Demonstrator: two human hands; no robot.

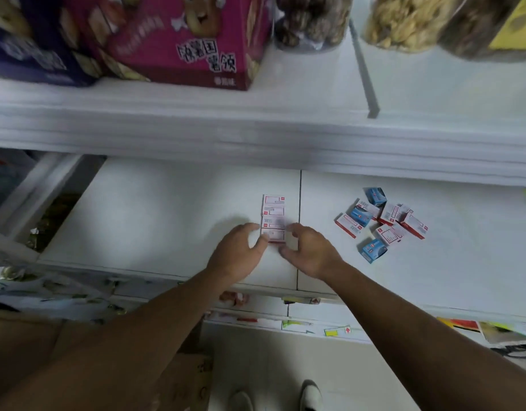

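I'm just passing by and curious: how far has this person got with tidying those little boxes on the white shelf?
Done: a short row of small boxes is lined up on the white shelf. In hand: the left hand and right hand flank the nearest box of that row, apparently squaring it up; blur hides the contact. Left: the loose pile of red-white and blue boxes to the right, untouched.

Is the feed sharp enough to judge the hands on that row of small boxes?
Head view: motion blur smears the left hand, the right hand and the row of boxes between them, so the grip is unreadable; the loose pile to the right is sharper; the pink box above is soft; shadows are faint.
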